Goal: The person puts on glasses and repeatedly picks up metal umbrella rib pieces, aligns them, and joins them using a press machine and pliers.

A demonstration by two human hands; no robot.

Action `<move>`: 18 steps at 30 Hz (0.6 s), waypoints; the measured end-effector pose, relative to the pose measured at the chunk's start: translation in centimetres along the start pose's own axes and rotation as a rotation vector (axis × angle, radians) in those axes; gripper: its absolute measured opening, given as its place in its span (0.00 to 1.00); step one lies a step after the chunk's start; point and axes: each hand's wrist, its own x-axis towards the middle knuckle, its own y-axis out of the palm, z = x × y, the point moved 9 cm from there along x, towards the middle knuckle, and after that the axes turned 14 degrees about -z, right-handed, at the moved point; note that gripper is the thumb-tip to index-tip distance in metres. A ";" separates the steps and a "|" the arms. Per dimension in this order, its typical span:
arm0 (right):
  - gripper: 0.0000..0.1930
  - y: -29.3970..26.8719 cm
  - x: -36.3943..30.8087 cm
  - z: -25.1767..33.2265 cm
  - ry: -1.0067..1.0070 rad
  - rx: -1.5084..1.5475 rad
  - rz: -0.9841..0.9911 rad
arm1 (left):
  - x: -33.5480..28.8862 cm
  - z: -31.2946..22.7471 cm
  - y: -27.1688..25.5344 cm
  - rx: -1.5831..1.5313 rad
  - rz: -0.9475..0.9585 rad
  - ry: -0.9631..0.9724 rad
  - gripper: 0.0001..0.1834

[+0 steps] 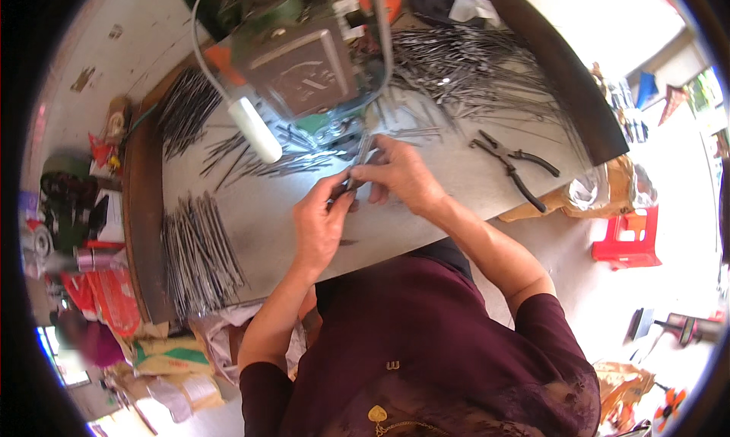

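Both hands [318, 223], close together, pinch slender, straight metal pieces [363, 148] above a flat tabletop [262, 216].

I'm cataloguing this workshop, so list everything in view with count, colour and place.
machine: one, green and grey, table's far middle
lamp: one, white, beside the machine
metal rods: piles beyond counting, grey, table's left, far right and near the machine
thin metal pieces: count unclear, grey, between the hands
pliers: one, black-handled, table's right
table: one, grey, centre
stool: one, red, floor at right
bags: several, mixed colours, lower left
clutter: uncountable, mixed colours, picture's edges
shirt: one, maroon, lower centre
left hand: one, bare, centre
right hand: one, bare, centre
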 end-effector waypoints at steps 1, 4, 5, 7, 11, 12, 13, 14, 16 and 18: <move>0.15 -0.1 0.2 0.1 -0.004 0.017 0.015 | 0.1 -1.0 -0.1 0.046 -0.056 0.134 0.15; 0.15 -0.1 1.4 -0.4 0.051 0.036 0.063 | 1.1 -0.6 0.1 0.012 -0.006 0.064 0.15; 0.15 -0.1 1.5 -0.4 0.061 0.033 0.084 | 1.4 1.4 0.4 -0.139 0.055 -0.126 0.16; 0.14 -0.1 1.8 -0.2 0.052 0.029 0.085 | 2.1 2.8 0.0 -0.287 0.065 -0.272 0.16; 0.14 0.1 1.4 -0.6 0.046 0.033 0.050 | 2.6 4.2 -0.1 -0.448 0.097 -0.437 0.18; 0.14 -0.1 1.4 -0.8 0.058 0.060 0.006 | 2.7 4.3 -0.1 -0.456 0.102 -0.441 0.18; 0.15 -0.4 1.4 -1.0 0.069 0.086 -0.040 | 2.7 4.2 -0.1 -0.456 0.099 -0.447 0.18; 0.15 -0.3 1.5 -1.2 0.075 0.085 -0.041 | 2.5 4.1 0.3 -0.489 0.122 -0.471 0.17; 0.15 -0.4 1.7 -1.8 0.079 0.104 -0.049 | 2.0 4.1 1.0 -0.524 0.145 -0.500 0.16; 0.15 -0.3 1.7 -2.0 0.080 0.074 -0.043 | 2.1 3.7 0.7 -0.303 0.093 -0.314 0.16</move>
